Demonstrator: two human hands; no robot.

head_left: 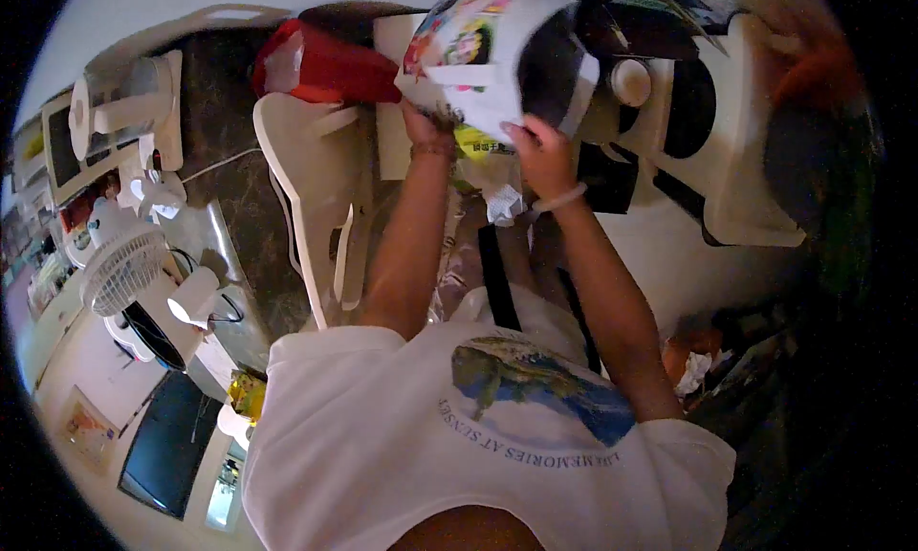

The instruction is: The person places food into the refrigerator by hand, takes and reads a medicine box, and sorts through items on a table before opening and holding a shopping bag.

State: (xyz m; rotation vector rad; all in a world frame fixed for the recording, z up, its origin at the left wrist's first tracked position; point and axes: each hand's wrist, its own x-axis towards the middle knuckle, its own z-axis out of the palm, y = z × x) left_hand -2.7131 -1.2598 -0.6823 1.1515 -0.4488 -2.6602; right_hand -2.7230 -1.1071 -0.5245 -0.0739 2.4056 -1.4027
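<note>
A white paper-like bag (469,58) with colourful printing is held up in front of me, tilted, its dark open mouth facing right. My right hand (545,157) pinches the lower edge of that mouth. My left hand (427,135) grips the bag's lower left end, its fingers partly hidden behind it. Just below the bag, between my wrists, is a yellow-green packet (486,144) with dark lettering. Under it a crumpled whitish wrapper (504,205) shows; what supports them I cannot make out.
A red bag (330,68) stands left of the white bag, near a pale chair (287,168). Farther left are a white fan (124,269) and a dark screen (170,444). A round white-topped object (630,82) and pale furniture (732,130) are on the right.
</note>
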